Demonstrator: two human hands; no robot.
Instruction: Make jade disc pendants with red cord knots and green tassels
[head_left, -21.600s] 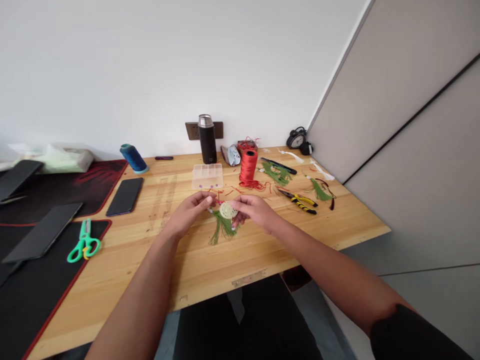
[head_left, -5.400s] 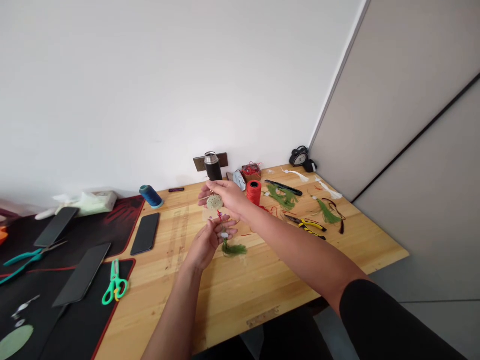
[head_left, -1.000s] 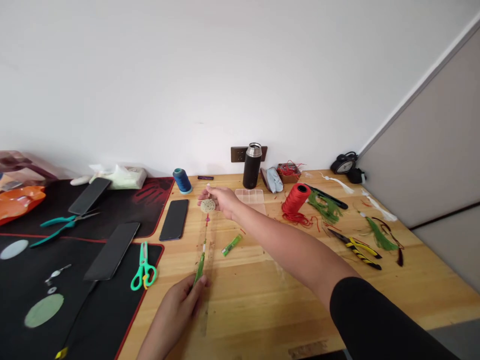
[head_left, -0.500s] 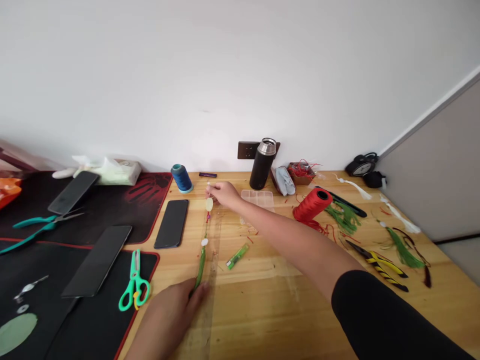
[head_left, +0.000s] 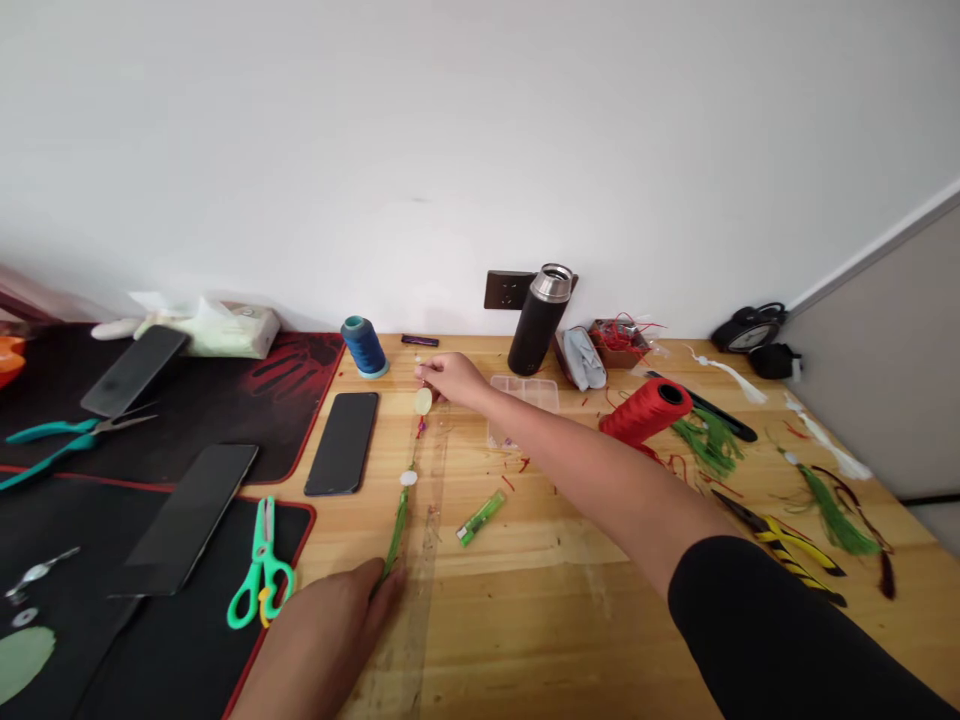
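A beaded tassel pendant lies stretched along the wooden table, with a pale oval disc [head_left: 424, 401], small red and purple beads [head_left: 421, 427], a white round bead [head_left: 408, 478] and a green tassel [head_left: 397, 528]. My right hand [head_left: 453, 378] pinches the cord at its far end, just above the pale disc. Near the front, my left hand [head_left: 352, 610] is closed around the lower part of the tassel, whose end its fingers hide. A green lighter [head_left: 481, 518] lies to the right of the pendant.
Left are a black phone [head_left: 342, 443], green scissors [head_left: 260, 570] and teal pliers [head_left: 79, 440]. Behind stand a blue thread spool [head_left: 364, 347] and a black flask [head_left: 538, 320]. Right of my forearm lie a red thread spool [head_left: 646, 408], yellow-black pliers [head_left: 780, 545] and other tassels [head_left: 832, 508].
The camera view has shifted slightly. Both hands keep their hold on the pendant's two ends, and the pendant stays stretched out in nearly the same place.
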